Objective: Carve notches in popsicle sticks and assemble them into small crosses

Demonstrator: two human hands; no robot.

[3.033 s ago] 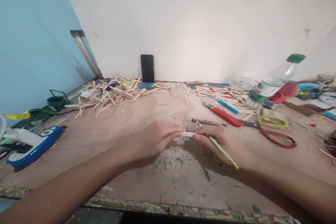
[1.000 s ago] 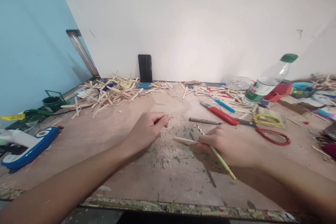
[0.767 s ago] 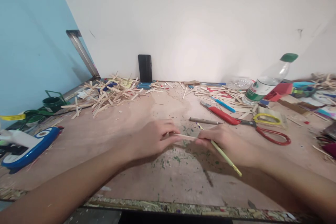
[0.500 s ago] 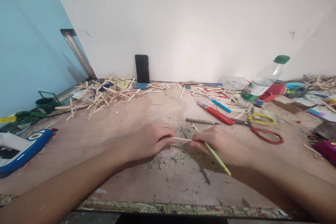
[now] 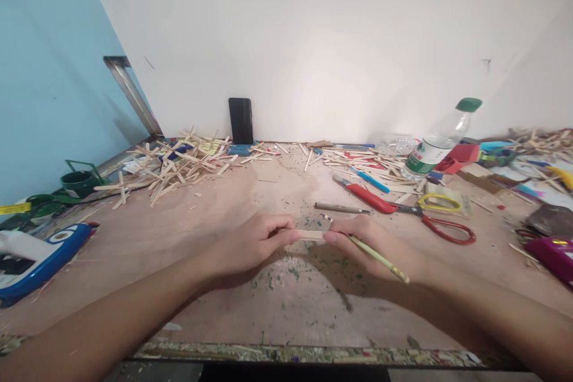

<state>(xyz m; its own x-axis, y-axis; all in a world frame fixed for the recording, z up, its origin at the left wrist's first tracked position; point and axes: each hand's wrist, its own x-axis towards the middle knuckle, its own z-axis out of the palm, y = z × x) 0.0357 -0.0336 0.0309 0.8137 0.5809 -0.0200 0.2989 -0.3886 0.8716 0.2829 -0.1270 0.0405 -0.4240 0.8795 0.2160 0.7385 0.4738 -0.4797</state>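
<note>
Between my two hands a flat wooden craft stick (image 5: pixel 312 235) is held level over the table. My left hand (image 5: pixel 257 242) pinches its left end between thumb and fingers. The right end is pinched by my right hand (image 5: pixel 369 242), which also keeps a yellow-green pencil (image 5: pixel 380 259) tucked in its grip, slanting down to the right. Just beyond the hands lie a grey pen (image 5: pixel 341 208) and a red utility knife (image 5: pixel 369 197). Small green shavings (image 5: pixel 293 273) are scattered on the table below the stick.
Piles of craft sticks (image 5: pixel 179 170) lie at the back left and back right. A black phone (image 5: pixel 240 121) leans against the wall. Scissors with red and yellow handles (image 5: pixel 447 230), a plastic bottle (image 5: pixel 432 146) and a blue cutter (image 5: pixel 370 179) are on the right. A blue-and-white object (image 5: pixel 45 259) sits left.
The craft stick has turned so that its broad face shows more. The pencil in my right hand has swung slightly to the right. The view has shifted a little.
</note>
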